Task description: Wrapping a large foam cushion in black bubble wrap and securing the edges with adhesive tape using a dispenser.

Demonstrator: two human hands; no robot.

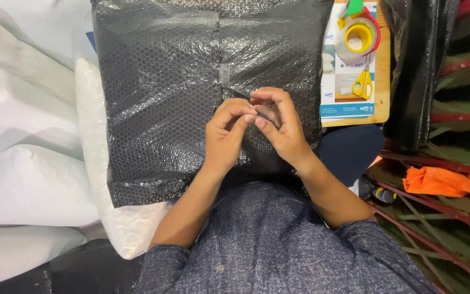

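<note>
A parcel wrapped in black bubble wrap (164, 98) lies on the person's lap, its contents hidden. Above its middle, the left hand (227, 133) and right hand (278, 125) meet, fingers (248, 115) pinched narrow; what they hold cannot be told. White pillows (23, 179) lie left. Tape rolls (359, 35) and yellow scissors (363, 81) rest on the tabletop (383, 65) right.

— Which colours are seen on the wrap?
— The bubble wrap (164, 98) is black, dotted with honeycomb bubbles.
— And beside it?
— Yellow-handled scissors (363, 81), an orange cloth (441, 182), white pillows (23, 185).
</note>
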